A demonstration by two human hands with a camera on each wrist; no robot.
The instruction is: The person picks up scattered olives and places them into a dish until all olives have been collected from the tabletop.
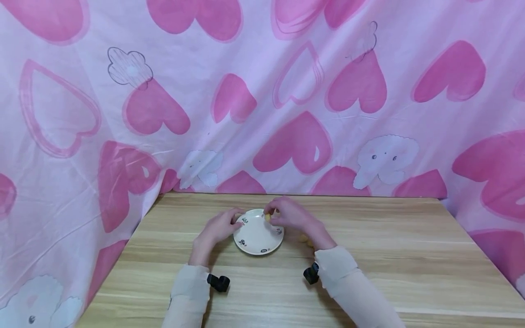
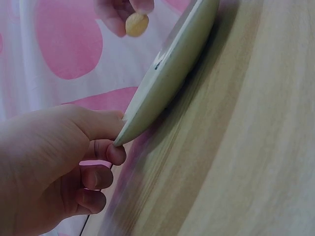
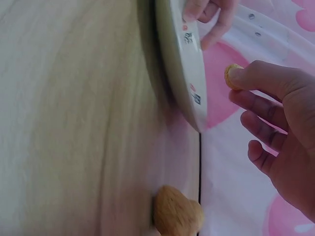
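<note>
A white plate (image 1: 257, 237) with small dark and red patterns along its rim stands on the wooden table. My left hand (image 1: 219, 227) grips its left rim, thumb on top and forefinger at the underside, as the left wrist view shows. My right hand (image 1: 292, 213) is over the plate's far right side. Between its thumb and fingertips it pinches a small round golden-brown piece (image 2: 137, 24) that looks like a biscuit or nut. In the right wrist view this piece (image 3: 232, 76) hangs above the rim, the other fingers loosely bent.
More golden-brown pieces (image 1: 304, 238) lie on the table right of the plate, partly behind my right forearm; one lumpy piece (image 3: 176, 212) shows close up. A pink cloth (image 1: 287, 91) with hearts hangs behind the wooden table (image 1: 389, 255) and along its sides.
</note>
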